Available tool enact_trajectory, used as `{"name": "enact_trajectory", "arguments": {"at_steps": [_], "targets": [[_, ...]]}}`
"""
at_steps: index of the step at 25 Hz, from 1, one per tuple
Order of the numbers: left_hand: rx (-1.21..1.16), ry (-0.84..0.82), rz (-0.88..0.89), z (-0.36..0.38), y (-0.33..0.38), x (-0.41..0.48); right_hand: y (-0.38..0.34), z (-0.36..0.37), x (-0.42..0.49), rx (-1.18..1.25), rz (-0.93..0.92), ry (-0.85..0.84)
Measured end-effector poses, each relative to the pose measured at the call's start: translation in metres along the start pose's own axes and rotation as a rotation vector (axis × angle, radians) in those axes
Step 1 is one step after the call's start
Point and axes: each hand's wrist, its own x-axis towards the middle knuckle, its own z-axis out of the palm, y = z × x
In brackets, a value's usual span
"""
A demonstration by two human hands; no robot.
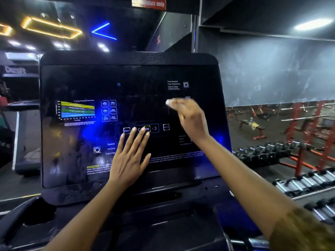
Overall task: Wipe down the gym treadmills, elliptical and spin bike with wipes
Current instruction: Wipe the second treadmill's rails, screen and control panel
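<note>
The left hand (129,156) lies flat on the large glossy black treadmill console panel (81,84). Its fingers are straight and spread, holding nothing, and the fingertips reach the yellow-framed OK button (147,128). Up and to its right, the motion-blurred right hand (190,118) bends its fingers over a small white wipe (169,102), held against the panel's upper right part.

Left of the left hand are a striped yellow, green and blue chart (78,110) and a block of six square icons (109,110). The panel's right edge lies just beyond the right hand. Past that edge, a rack of black dumbbells (262,151) and red-framed weight benches (253,127) stand well apart from the console.

Down and left of the left forearm sits a black moulded cup recess (36,211), too dark inside to tell what it holds. A brown sleeve (304,230) covers the right arm near the frame's corner.
</note>
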Motion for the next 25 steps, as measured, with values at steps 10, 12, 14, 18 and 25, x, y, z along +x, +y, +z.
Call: {"name": "enact_trajectory", "arguments": {"at_steps": [10, 12, 14, 18, 25], "targets": [[-0.001, 0.001, 0.003, 0.0, 0.0, 0.0, -0.026, 0.027, -0.035, -0.072, -0.247, -0.223], [-0.007, -0.013, 0.003, 0.001, 0.0, 0.0, -0.03, 0.016, -0.071, -0.009, -0.26, -0.29], [-0.017, -0.021, 0.0, 0.0, -0.001, 0.0, -0.033, 0.0, -0.103, 0.042, -0.233, -0.36], [-0.077, -0.021, 0.053, -0.002, 0.008, -0.004, -0.014, -0.04, -0.123, 0.027, -0.005, -0.219], [-0.05, -0.061, 0.14, 0.003, 0.024, -0.008, 0.035, -0.054, -0.119, -0.16, 0.302, -0.107]]}}
